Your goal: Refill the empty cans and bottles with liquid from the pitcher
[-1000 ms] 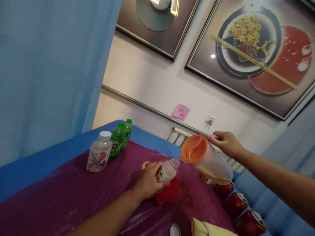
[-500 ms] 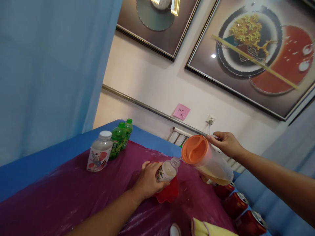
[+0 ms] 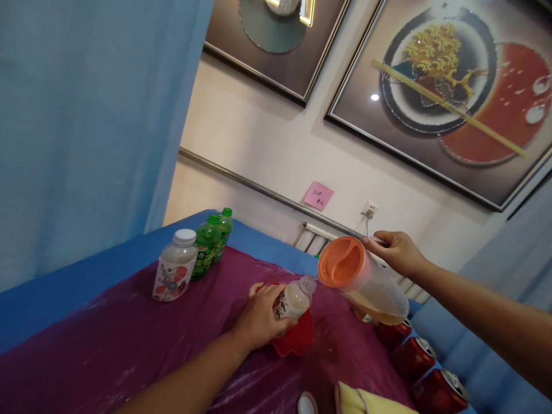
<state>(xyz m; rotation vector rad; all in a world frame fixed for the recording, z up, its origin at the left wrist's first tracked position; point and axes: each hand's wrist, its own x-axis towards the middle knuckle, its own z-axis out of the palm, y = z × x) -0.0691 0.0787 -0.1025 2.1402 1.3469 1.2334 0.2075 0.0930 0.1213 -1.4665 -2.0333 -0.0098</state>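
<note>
My left hand (image 3: pixel 262 319) is wrapped round a clear bottle (image 3: pixel 292 302) with a leafy printed label and no cap. The bottle leans to the right over a red scalloped dish (image 3: pixel 295 342). My right hand (image 3: pixel 397 253) grips the handle of a translucent pitcher (image 3: pixel 375 293) that has an orange lid (image 3: pixel 340 263). Tipped to the left, the pitcher holds some pale yellowish liquid, and its lid edge is right by the bottle's mouth. Whether liquid is flowing between them I cannot tell.
A white-capped bottle (image 3: pixel 175 267) and two green bottles (image 3: pixel 209 244) stand at the back left. Red cans (image 3: pixel 437 391) line the right edge. A folded yellow cloth (image 3: pixel 366 401) and a white cap (image 3: pixel 307 403) lie at the front on the purple cover (image 3: pixel 172 345).
</note>
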